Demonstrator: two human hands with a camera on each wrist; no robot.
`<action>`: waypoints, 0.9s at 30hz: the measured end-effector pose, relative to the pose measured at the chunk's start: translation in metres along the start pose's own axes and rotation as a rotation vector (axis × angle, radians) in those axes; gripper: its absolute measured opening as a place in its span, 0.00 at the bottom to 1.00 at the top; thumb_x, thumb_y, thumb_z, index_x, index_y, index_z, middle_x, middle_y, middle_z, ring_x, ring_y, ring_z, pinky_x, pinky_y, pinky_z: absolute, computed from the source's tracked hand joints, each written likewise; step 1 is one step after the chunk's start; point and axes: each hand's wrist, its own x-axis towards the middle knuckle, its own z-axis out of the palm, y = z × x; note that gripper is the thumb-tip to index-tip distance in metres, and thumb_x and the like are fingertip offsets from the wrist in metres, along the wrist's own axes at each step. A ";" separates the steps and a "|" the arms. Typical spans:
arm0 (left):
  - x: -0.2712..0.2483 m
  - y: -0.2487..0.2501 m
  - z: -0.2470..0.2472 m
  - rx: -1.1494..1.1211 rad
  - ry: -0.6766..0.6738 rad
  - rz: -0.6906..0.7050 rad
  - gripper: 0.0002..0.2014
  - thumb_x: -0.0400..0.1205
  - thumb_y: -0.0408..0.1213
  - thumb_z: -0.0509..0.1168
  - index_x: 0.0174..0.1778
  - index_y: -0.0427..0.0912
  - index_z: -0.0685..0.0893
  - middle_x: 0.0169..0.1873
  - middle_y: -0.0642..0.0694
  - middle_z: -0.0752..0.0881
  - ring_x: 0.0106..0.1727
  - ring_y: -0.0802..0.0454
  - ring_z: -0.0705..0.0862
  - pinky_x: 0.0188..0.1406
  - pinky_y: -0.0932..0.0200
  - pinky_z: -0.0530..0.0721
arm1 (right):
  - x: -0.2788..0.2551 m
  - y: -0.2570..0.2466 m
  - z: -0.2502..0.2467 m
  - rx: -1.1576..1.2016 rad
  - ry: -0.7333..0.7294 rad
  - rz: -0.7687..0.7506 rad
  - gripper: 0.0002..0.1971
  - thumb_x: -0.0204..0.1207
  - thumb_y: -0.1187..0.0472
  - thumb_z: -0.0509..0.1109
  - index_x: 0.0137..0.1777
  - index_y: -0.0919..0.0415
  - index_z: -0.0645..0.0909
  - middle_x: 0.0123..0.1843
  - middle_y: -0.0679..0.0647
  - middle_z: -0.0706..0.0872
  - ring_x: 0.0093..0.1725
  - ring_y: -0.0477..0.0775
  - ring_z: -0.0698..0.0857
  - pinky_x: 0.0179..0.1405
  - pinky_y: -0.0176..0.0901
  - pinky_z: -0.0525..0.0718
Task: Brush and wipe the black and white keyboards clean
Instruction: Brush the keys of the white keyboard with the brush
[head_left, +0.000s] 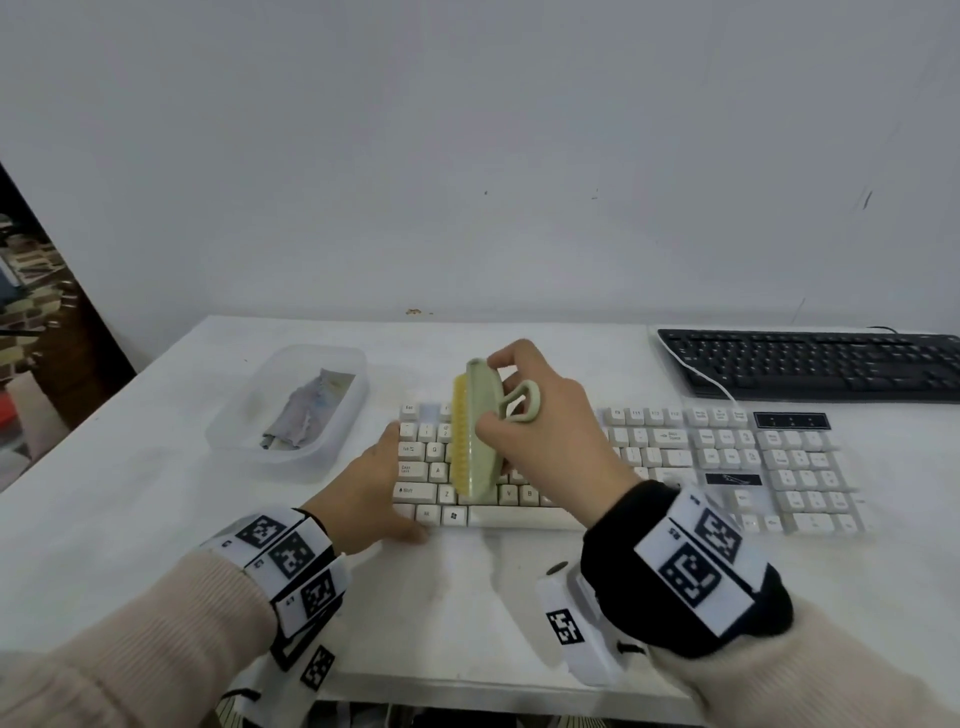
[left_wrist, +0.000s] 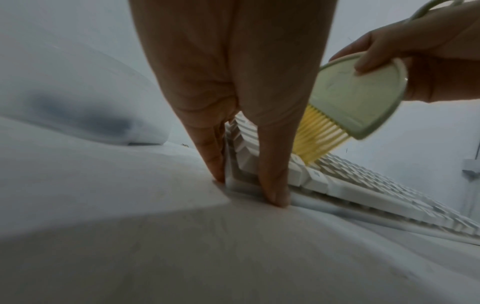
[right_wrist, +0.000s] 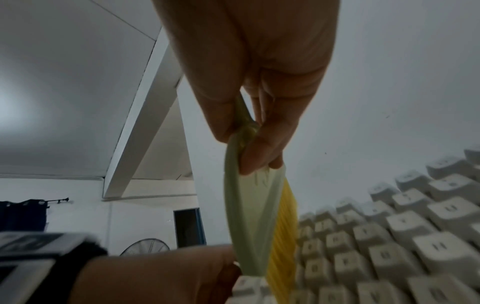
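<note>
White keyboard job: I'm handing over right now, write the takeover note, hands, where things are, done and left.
Right hand grips the green brush, yellow bristles on the white keyboard near its left end.
Left hand braces that keyboard's left edge, fingers straight.
Black keyboard lies behind it at the far right, untouched by either hand.
Cloth sits in the clear tub to the left.
Done: brushing of the white one is under way.
Left: likely the rest of its keys, wiping, then the black one.
</note>
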 end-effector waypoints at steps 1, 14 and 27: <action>0.000 0.000 0.000 -0.004 0.002 0.001 0.45 0.59 0.27 0.82 0.69 0.48 0.65 0.56 0.51 0.82 0.56 0.59 0.83 0.51 0.64 0.84 | -0.004 0.003 0.002 -0.010 -0.032 0.004 0.15 0.72 0.69 0.65 0.57 0.55 0.72 0.43 0.66 0.83 0.29 0.56 0.77 0.28 0.53 0.85; 0.002 -0.005 0.001 0.032 -0.002 0.004 0.46 0.59 0.31 0.83 0.70 0.47 0.64 0.56 0.50 0.82 0.56 0.54 0.84 0.56 0.54 0.85 | -0.001 -0.013 0.001 0.031 -0.028 -0.011 0.16 0.71 0.69 0.67 0.57 0.56 0.73 0.42 0.60 0.83 0.33 0.62 0.82 0.28 0.49 0.88; 0.003 -0.006 0.003 -0.087 -0.012 0.021 0.43 0.56 0.32 0.80 0.66 0.46 0.67 0.51 0.53 0.82 0.50 0.60 0.83 0.47 0.62 0.83 | -0.004 -0.008 0.005 -0.065 -0.158 0.035 0.13 0.70 0.69 0.68 0.53 0.60 0.73 0.37 0.57 0.78 0.27 0.53 0.76 0.27 0.48 0.86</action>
